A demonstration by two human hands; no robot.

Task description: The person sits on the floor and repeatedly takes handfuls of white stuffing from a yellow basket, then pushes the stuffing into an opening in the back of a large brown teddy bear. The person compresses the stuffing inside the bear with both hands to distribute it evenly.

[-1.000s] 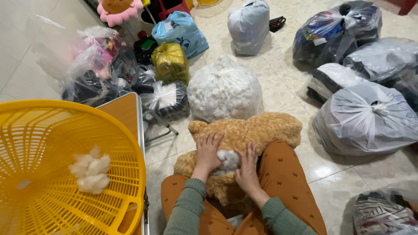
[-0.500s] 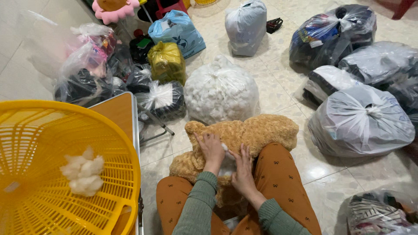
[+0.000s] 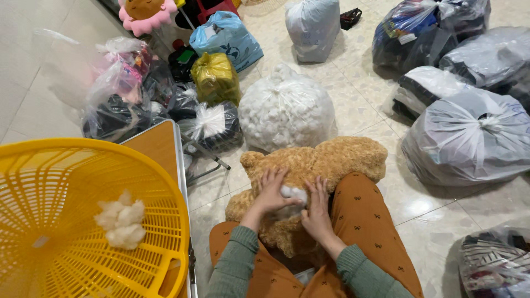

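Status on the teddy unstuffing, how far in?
Done: one small clump of white stuffing lies in the yellow basket. In hand: left hand and right hand pull a white tuft from the brown teddy bear. Left: the bear looks mostly full.

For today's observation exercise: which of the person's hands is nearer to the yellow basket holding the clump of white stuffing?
Left. The left hand rests on the brown teddy bear, on the side toward the yellow basket. The right hand lies just beyond it, farther from the basket, beside the white stuffing between them.

Green ribbed sleeves (image 3: 237, 265); orange trousers (image 3: 364, 221) (small dark print).
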